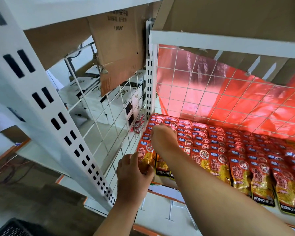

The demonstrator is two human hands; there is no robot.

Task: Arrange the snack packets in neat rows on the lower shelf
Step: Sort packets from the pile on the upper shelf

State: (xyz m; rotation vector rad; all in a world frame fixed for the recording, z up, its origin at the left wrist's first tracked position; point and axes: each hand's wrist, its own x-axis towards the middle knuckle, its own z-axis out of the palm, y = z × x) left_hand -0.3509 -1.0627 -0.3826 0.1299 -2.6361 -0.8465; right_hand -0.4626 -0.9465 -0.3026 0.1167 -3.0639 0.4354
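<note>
1 snack packet (146, 156) (front left) is gripped by the curled fingers of the left hand (133, 174). The right hand (163, 138) is rested on the packet rows (228, 147); whether its fingers hold anything cannot be told.

Bright, mostly daylight coming through the red plastic sheet (237, 103) at the back, which glows and blows out pink. Foil snack packets (259, 176) glint a bit. Heavy fisheye bends the white upright (24, 92), and the edges go soft.

Red-and-gold snack packets (218, 150), overlapping rows, lying flat on white lower shelf (160, 217)
</note>
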